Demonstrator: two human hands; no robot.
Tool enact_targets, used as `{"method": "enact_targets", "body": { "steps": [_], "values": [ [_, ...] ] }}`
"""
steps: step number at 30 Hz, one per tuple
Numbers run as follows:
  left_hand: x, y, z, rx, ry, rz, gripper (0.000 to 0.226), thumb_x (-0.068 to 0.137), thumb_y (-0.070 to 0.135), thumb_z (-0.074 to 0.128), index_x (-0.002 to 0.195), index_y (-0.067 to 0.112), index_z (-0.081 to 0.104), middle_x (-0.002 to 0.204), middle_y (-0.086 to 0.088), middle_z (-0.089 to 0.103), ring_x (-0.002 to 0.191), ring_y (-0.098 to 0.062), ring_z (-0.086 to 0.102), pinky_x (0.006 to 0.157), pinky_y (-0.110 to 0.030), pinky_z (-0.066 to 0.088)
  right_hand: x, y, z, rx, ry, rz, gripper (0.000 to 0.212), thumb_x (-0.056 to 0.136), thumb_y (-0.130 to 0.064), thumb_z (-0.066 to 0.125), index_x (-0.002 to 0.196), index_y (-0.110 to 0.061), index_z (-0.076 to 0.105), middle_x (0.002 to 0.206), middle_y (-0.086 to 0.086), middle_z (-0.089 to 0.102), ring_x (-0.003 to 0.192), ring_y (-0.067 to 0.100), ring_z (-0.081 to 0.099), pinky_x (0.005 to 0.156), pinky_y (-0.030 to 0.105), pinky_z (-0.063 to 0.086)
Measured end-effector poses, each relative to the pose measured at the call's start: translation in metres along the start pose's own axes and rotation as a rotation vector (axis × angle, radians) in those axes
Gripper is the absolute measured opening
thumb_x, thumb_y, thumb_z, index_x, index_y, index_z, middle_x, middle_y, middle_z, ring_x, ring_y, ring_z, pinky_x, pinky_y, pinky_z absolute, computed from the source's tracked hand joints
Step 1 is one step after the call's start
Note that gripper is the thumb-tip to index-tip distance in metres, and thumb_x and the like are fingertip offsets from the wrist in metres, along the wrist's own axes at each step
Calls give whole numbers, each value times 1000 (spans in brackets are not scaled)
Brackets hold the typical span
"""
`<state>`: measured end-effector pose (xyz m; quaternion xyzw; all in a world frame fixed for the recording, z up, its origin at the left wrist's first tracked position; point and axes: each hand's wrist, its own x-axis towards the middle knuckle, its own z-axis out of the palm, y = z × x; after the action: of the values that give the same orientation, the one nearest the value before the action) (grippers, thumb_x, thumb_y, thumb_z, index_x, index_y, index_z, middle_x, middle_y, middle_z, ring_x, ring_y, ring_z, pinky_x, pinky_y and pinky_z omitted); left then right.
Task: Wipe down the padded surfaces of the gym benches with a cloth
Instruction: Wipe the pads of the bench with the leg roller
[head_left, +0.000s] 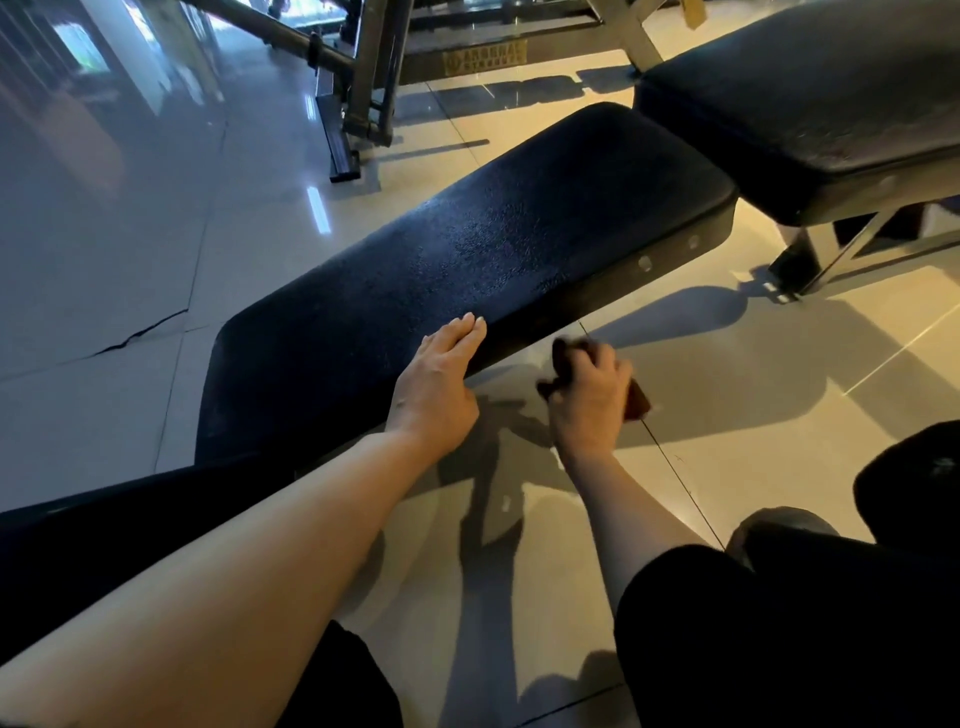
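Note:
A long black padded bench (457, 249) slants across the middle of the head view. My left hand (436, 384) rests with straight fingers on the pad's near edge. My right hand (589, 395) grips a dark brown cloth (636, 402) just off the bench's right side, over the floor, apart from the pad. The cloth is bunched in the fist, with ends showing above the fingers and at the right. A second black padded bench (810, 104) stands at the upper right, end to end with the first.
A tiled floor (727, 415) lies under the benches. A metal rack frame (374, 67) stands at the top centre. The second bench's metal legs (826, 260) reach the floor at right. My dark-clothed knees (779, 623) fill the bottom right.

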<state>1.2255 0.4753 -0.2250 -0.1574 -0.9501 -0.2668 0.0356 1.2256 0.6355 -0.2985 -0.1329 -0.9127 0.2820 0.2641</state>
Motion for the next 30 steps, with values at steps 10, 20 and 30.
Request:
{"method": "enact_targets", "body": {
  "steps": [10,20,30],
  "values": [
    [0,0,4,19,41,1,73,86,-7,50,150,20,27,157,3,25,146,-18,17,119,-37,22,14,-42,3,85,272,-279,18,80,3,62,95,-5,67,106,18,59,92,33,48,82,35,43],
    [3,7,-1,66,101,49,66,82,-8,53,144,12,39,149,-5,39,140,-21,30,121,-36,9,12,-51,7,202,348,-108,23,80,-8,52,99,-6,66,102,17,56,86,33,50,75,36,44],
    [29,38,7,22,165,243,49,83,-5,51,129,11,54,127,-5,53,116,-23,46,94,-35,43,40,-32,-20,283,416,-30,19,74,1,64,93,-4,65,102,20,55,92,29,48,81,23,39]
  ]
}}
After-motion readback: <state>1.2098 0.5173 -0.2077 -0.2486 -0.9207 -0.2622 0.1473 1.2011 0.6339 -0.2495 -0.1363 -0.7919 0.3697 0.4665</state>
